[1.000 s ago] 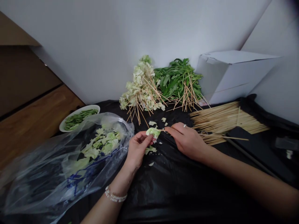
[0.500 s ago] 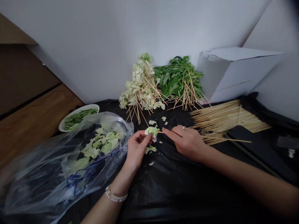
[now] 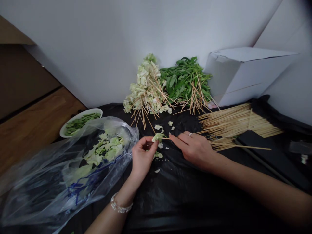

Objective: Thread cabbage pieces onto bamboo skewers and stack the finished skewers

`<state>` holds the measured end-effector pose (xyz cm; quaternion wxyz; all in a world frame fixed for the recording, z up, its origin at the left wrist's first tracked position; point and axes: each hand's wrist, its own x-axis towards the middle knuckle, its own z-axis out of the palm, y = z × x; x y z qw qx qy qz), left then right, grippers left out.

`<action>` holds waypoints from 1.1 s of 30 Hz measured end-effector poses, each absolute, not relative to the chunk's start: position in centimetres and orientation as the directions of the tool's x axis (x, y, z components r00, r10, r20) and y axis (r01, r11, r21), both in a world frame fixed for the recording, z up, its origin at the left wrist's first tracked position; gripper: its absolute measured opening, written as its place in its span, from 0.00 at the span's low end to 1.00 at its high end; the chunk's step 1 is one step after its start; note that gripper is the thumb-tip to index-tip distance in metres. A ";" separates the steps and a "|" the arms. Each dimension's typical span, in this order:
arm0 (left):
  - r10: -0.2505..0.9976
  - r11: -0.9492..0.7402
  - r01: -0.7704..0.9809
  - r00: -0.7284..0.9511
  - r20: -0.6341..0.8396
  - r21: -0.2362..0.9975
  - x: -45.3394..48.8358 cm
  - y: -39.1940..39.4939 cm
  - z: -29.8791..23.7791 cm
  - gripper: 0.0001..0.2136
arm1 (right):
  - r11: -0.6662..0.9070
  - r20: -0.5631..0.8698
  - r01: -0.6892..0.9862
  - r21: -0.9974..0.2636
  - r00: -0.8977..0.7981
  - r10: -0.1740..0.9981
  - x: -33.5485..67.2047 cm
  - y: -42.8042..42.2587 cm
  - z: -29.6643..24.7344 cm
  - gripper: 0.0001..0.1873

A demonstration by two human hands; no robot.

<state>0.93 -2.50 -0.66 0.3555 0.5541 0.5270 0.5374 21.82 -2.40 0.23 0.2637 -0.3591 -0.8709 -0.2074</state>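
My left hand pinches a pale green cabbage leaf between thumb and fingers. From the right, my right hand grips a thin wooden skewer, whose front end meets the leaf; the tip is hidden there. The skewer's back end sticks out past the right wrist. Small cabbage scraps lie on the black plastic sheet around the left fingers. To the left, a clear plastic bag holds loose cabbage pieces.
Cabbage skewers are piled against the wall beside skewers of leafy greens. Bare skewers lie at right, near a white box and a dark flat object. A white bowl of cut green vegetables stands far left.
The skewer's back end now reaches further right past my right wrist. The cabbage leaf looks more folded in my left fingers, and both hands stay nearly in place.
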 end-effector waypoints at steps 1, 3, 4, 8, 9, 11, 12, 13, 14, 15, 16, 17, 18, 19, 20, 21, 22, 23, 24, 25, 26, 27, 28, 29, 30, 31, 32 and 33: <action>0.960 -0.210 0.252 -0.132 0.249 0.944 0.9 -2.6 -0.7 0.06 | 0.656 0.605 0.735 0.171 -0.604 0.519 21.8 -2.4 0.2 0.20; 0.945 -0.242 0.360 -0.122 0.303 0.901 0.8 -2.7 -0.8 0.05 | 0.653 0.603 0.737 0.173 -0.603 0.521 21.7 -2.5 0.1 0.20; 0.939 -0.253 0.406 -0.116 0.325 0.878 0.7 -2.8 -0.8 0.05 | 0.650 0.606 0.739 0.176 -0.602 0.520 21.7 -2.5 0.0 0.20; 0.926 -0.270 0.496 -0.100 0.364 0.825 0.8 -3.0 -0.5 0.05 | 0.655 0.623 0.734 0.181 -0.601 0.501 21.5 -2.6 -0.1 0.20; 0.925 -0.272 0.502 -0.100 0.367 0.821 0.8 -3.1 -0.5 0.05 | 0.659 0.624 0.730 0.180 -0.603 0.497 21.5 -2.6 -0.2 0.20; 0.921 -0.276 0.506 -0.103 0.375 0.817 0.9 -3.2 -0.3 0.04 | 0.662 0.622 0.728 0.177 -0.604 0.498 21.5 -2.6 -0.3 0.21; 0.920 -0.279 0.503 -0.106 0.378 0.818 1.0 -3.2 -0.2 0.04 | 0.660 0.620 0.730 0.175 -0.603 0.502 21.5 -2.7 -0.3 0.21; 0.919 -0.281 0.497 -0.108 0.380 0.821 1.0 -3.2 -0.1 0.04 | 0.658 0.617 0.732 0.175 -0.602 0.506 21.5 -2.7 -0.3 0.21; 0.918 -0.283 0.491 -0.110 0.381 0.824 1.1 -3.2 -0.1 0.04 | 0.658 0.610 0.733 0.175 -0.605 0.512 21.5 -2.7 -0.4 0.21; 0.917 -0.284 0.485 -0.114 0.381 0.827 1.1 -3.2 0.0 0.04 | 0.659 0.601 0.732 0.175 -0.609 0.517 21.5 -2.7 -0.5 0.21; 0.917 -0.284 0.482 -0.115 0.381 0.829 1.1 -3.2 0.0 0.03 | 0.662 0.591 0.729 0.175 -0.615 0.521 21.5 -2.7 -0.5 0.21; 0.917 -0.285 0.479 -0.117 0.382 0.830 1.1 -3.3 0.0 0.03 | 0.666 0.580 0.725 0.174 -0.622 0.526 21.5 -2.7 -0.6 0.21; 0.916 -0.286 0.476 -0.119 0.383 0.832 1.1 -3.3 -0.1 0.03 | 0.670 0.571 0.723 0.172 -0.627 0.530 21.5 -2.7 -0.6 0.21; 0.915 -0.288 0.473 -0.119 0.384 0.833 1.1 -3.3 -0.1 0.04 | 0.672 0.562 0.722 0.168 -0.630 0.536 21.5 -2.7 -0.7 0.21; 0.915 -0.291 0.473 -0.117 0.386 0.832 1.2 -3.3 -0.2 0.04 | 0.672 0.556 0.722 0.164 -0.630 0.542 21.5 -2.8 -0.8 0.21; 0.914 -0.294 0.474 -0.112 0.389 0.830 1.3 -3.4 -0.2 0.03 | 0.670 0.552 0.725 0.162 -0.629 0.547 21.4 -2.8 -0.9 0.21; 0.914 -0.301 0.479 -0.101 0.393 0.824 1.4 -3.6 -0.3 0.03 | 0.668 0.546 0.727 0.160 -0.629 0.553 21.4 -2.9 -1.0 0.20; 0.914 -0.314 0.487 -0.078 0.399 0.815 1.6 -3.7 -0.4 0.03 | 0.668 0.539 0.727 0.159 -0.630 0.558 21.3 -2.9 -1.1 0.20; 0.914 -0.332 0.495 -0.043 0.404 0.803 1.8 -3.9 -0.5 0.02 | 0.670 0.535 0.725 0.159 -0.634 0.559 21.2 -3.0 -1.1 0.19; 0.912 -0.355 0.502 -0.001 0.410 0.789 1.9 -4.0 -0.6 0.03 | 0.674 0.533 0.721 0.159 -0.637 0.556 21.0 -3.0 -1.2 0.18; 0.908 -0.378 0.509 0.041 0.417 0.773 2.1 -4.2 -0.6 0.04 | 0.680 0.536 0.716 0.156 -0.640 0.551 20.9 -3.1 -1.2 0.17; 0.903 -0.399 0.516 0.076 0.423 0.758 2.2 -4.3 -0.6 0.05 | 0.687 0.540 0.711 0.149 -0.641 0.546 20.9 -3.1 -1.3 0.16; 0.899 -0.410 0.525 0.094 0.427 0.746 2.2 -4.3 -0.6 0.05 | 0.693 0.547 0.708 0.139 -0.638 0.542 20.8 -3.1 -1.3 0.16; 0.898 -0.410 0.536 0.093 0.431 0.738 2.1 -4.3 -0.5 0.05 | 0.696 0.554 0.707 0.125 -0.632 0.542 20.8 -3.0 -1.3 0.15; 0.898 -0.400 0.547 0.074 0.434 0.735 2.0 -4.2 -0.4 0.05 | 0.695 0.558 0.711 0.108 -0.622 0.549 20.8 -2.9 -1.3 0.15; 0.899 -0.385 0.556 0.045 0.436 0.737 1.8 -4.0 -0.3 0.04 | 0.690 0.559 0.718 0.091 -0.610 0.562 20.9 -2.8 -1.3 0.15; 0.901 -0.366 0.562 0.013 0.434 0.742 1.5 -3.9 -0.2 0.03 | 0.681 0.557 0.728 0.076 -0.598 0.577 21.0 -2.7 -1.2 0.14; 0.902 -0.348 0.561 -0.017 0.431 0.751 1.2 -3.6 0.0 0.03 | 0.670 0.553 0.739 0.064 -0.586 0.593 21.1 -2.5 -1.1 0.14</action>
